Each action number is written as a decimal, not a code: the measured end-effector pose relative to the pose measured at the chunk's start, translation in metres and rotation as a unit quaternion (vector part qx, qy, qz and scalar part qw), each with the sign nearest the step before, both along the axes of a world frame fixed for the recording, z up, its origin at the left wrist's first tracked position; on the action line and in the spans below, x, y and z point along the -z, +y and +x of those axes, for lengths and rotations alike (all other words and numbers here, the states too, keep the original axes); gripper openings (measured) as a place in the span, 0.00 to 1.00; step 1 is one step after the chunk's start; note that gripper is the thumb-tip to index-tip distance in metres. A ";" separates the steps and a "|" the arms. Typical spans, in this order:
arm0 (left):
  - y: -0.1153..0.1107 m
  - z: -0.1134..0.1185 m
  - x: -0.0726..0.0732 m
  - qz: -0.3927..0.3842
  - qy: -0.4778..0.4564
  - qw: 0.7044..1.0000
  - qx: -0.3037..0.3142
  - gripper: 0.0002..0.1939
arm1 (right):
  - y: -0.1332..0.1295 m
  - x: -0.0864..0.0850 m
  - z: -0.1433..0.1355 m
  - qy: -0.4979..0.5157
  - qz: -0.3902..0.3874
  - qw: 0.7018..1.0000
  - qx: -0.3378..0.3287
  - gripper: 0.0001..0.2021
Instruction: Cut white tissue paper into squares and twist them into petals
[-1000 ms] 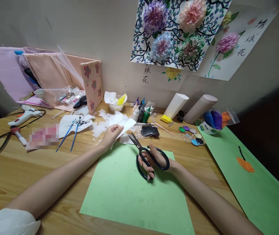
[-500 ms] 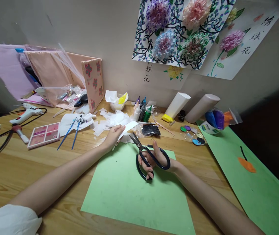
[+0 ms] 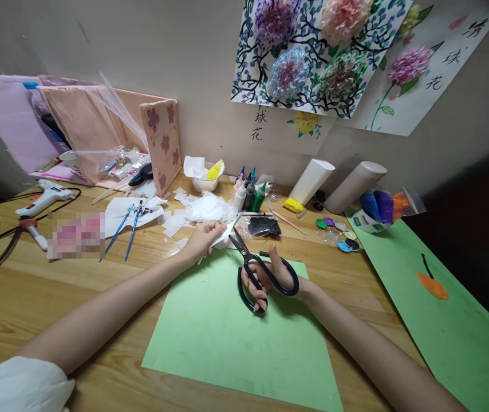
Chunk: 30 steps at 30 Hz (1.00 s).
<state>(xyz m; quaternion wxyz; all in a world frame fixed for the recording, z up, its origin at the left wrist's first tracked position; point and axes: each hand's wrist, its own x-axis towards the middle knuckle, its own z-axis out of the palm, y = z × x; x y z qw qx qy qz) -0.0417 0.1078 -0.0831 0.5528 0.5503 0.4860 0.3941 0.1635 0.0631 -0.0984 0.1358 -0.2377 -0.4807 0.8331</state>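
Observation:
Pinched in my left hand [image 3: 205,241] is a strip of white paper [image 3: 223,235], its free end pointing right. My right hand [image 3: 268,276] has its fingers through the black handles of the scissors [image 3: 244,252]. The blades are slightly apart, with their tips close to the right end of the strip; whether they touch it I cannot tell. Below both hands a green sheet [image 3: 236,337] lies flat on the wooden table [image 3: 111,309]. A heap of white paper pieces [image 3: 208,207] lies just beyond my left hand.
Small paint bottles [image 3: 258,197] and a bowl [image 3: 206,182] stand behind the paper pieces. Two blue-handled brushes [image 3: 131,236] and a glue gun [image 3: 47,198] lie left. At the right are a second green sheet [image 3: 442,326] and clay discs [image 3: 347,246].
My left hand has shifted slightly right, and less of the white strip shows beyond its fingers. The scissors have stayed nearly in place, their blades a little closer together.

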 end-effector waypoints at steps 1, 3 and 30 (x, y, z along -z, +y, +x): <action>0.000 0.000 0.000 0.001 0.005 1.000 -0.008 0.20 | 0.000 -0.001 0.000 0.001 -0.001 1.000 0.001 0.45; 0.001 0.000 0.000 0.001 0.010 1.000 -0.026 0.20 | 0.000 -0.001 0.000 0.003 0.000 1.000 0.003 0.45; 0.001 -0.002 0.005 0.016 -0.005 1.000 0.025 0.21 | -0.003 0.003 -0.004 -0.039 -0.025 0.998 0.043 0.45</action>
